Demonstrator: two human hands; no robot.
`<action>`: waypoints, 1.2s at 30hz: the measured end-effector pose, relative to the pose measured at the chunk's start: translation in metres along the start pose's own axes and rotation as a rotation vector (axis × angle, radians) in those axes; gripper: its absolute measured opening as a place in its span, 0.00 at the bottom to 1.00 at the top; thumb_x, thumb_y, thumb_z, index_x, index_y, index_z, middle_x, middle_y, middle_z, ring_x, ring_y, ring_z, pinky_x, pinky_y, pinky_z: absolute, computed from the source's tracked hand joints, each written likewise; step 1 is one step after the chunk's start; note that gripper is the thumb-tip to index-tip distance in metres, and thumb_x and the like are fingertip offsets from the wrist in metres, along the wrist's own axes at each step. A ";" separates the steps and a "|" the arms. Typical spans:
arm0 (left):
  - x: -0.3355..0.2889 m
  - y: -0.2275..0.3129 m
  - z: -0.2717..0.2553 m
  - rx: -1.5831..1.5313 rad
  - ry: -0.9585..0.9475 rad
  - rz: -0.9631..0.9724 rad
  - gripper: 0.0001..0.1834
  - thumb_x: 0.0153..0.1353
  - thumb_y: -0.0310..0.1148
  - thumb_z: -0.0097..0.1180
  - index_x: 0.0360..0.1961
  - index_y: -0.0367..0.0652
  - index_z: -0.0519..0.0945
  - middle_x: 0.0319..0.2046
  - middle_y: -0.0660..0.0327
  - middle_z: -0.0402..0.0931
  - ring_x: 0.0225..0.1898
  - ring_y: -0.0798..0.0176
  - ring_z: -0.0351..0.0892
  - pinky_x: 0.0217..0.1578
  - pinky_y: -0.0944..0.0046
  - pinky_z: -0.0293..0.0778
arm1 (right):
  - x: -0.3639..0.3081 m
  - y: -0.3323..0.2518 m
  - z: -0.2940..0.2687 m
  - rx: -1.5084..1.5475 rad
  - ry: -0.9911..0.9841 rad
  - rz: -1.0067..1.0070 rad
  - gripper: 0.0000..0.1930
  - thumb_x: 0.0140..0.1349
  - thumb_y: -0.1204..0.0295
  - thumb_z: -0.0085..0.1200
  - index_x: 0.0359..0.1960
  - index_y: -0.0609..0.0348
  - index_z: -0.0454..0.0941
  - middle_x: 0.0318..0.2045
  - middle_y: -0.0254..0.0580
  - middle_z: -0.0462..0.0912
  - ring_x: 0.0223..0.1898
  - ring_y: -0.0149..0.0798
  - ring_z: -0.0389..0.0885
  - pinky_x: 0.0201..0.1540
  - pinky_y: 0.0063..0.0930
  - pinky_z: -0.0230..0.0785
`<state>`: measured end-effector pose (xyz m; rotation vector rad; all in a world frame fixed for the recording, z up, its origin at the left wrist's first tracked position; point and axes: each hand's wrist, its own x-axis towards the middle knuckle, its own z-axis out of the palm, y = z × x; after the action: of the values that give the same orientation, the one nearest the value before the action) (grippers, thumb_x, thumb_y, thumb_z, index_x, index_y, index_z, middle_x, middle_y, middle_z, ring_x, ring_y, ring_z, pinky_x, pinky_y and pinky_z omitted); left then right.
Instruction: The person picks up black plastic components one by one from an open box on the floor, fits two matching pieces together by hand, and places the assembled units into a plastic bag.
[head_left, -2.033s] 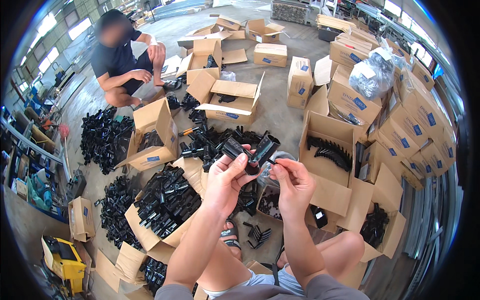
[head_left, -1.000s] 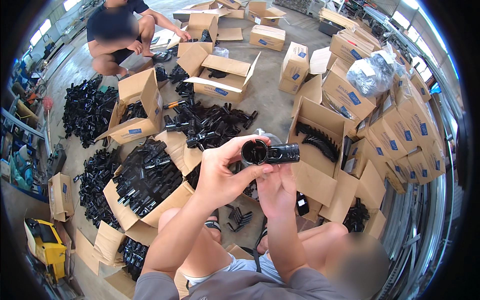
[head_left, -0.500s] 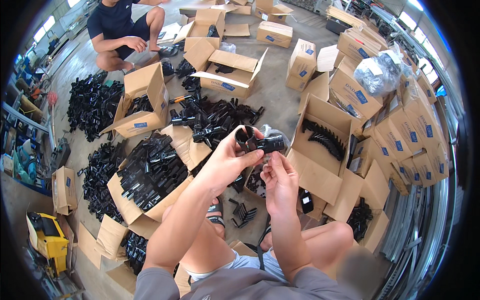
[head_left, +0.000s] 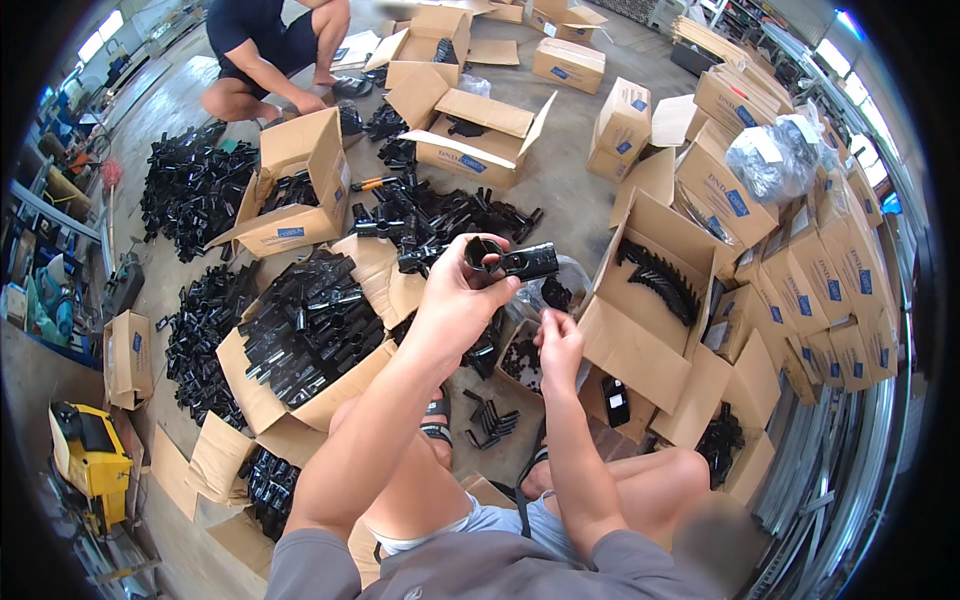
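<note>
A seated person's left hand [head_left: 455, 300] is raised in front of them, its fingers [head_left: 478, 245] curled around a black plastic pipe connector [head_left: 510, 262]. The connector sits at the top of that hand, gripped at its ring-shaped end, with its short tube sticking out past the fingers. Its long axis runs roughly level, left to right, and the free tube end points toward the person's right. The right hand [head_left: 560, 340] hangs lower and just to the right, well below the connector and not touching it; its fingers are pinched together, and whether they hold a small part cannot be told.

Open cardboard boxes ring the person on the concrete floor [head_left: 570, 180]. A large box to the left [head_left: 300, 340] is heaped with black connectors. Another box behind it [head_left: 290, 190] holds more of the same parts. A tall box on the right [head_left: 650, 290] contains a row of curved black pieces. A small box under the hands [head_left: 525, 360] holds small black parts. Loose black fittings [head_left: 190, 190] lie piled on the floor on the left. Sealed cartons [head_left: 800, 260] are stacked on the right. Another person [head_left: 270, 40] crouches at the top.
</note>
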<state>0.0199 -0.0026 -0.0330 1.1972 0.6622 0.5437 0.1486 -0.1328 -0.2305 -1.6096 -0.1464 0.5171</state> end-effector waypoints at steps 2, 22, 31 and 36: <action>0.000 0.003 -0.002 -0.004 -0.016 0.014 0.23 0.58 0.14 0.63 0.53 0.43 0.78 0.40 0.68 0.73 0.39 0.75 0.74 0.42 0.72 0.73 | 0.020 0.078 -0.026 -0.488 -0.101 0.004 0.13 0.67 0.63 0.59 0.44 0.59 0.86 0.37 0.45 0.88 0.37 0.42 0.86 0.40 0.36 0.76; -0.005 0.015 -0.020 -0.009 0.001 0.024 0.22 0.56 0.15 0.65 0.52 0.44 0.79 0.41 0.65 0.77 0.41 0.71 0.75 0.45 0.69 0.73 | 0.039 0.158 -0.006 -1.221 -0.206 0.350 0.19 0.61 0.72 0.62 0.53 0.64 0.83 0.56 0.57 0.83 0.61 0.55 0.80 0.63 0.44 0.73; 0.009 -0.009 -0.018 0.002 0.000 -0.043 0.22 0.52 0.17 0.68 0.49 0.44 0.81 0.37 0.66 0.75 0.39 0.70 0.73 0.43 0.68 0.73 | 0.043 0.172 -0.027 -1.280 -0.296 0.283 0.17 0.57 0.74 0.59 0.49 0.59 0.86 0.53 0.58 0.84 0.59 0.55 0.81 0.61 0.44 0.74; 0.010 -0.011 -0.015 0.090 -0.029 -0.075 0.22 0.54 0.20 0.71 0.51 0.45 0.82 0.37 0.68 0.75 0.41 0.70 0.73 0.46 0.68 0.72 | 0.038 0.159 -0.019 -1.240 -0.311 0.333 0.23 0.57 0.70 0.64 0.55 0.60 0.83 0.57 0.58 0.82 0.61 0.53 0.80 0.62 0.43 0.73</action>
<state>0.0166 0.0115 -0.0485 1.2568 0.7095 0.4371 0.1565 -0.1539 -0.3938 -2.7709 -0.5069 1.0501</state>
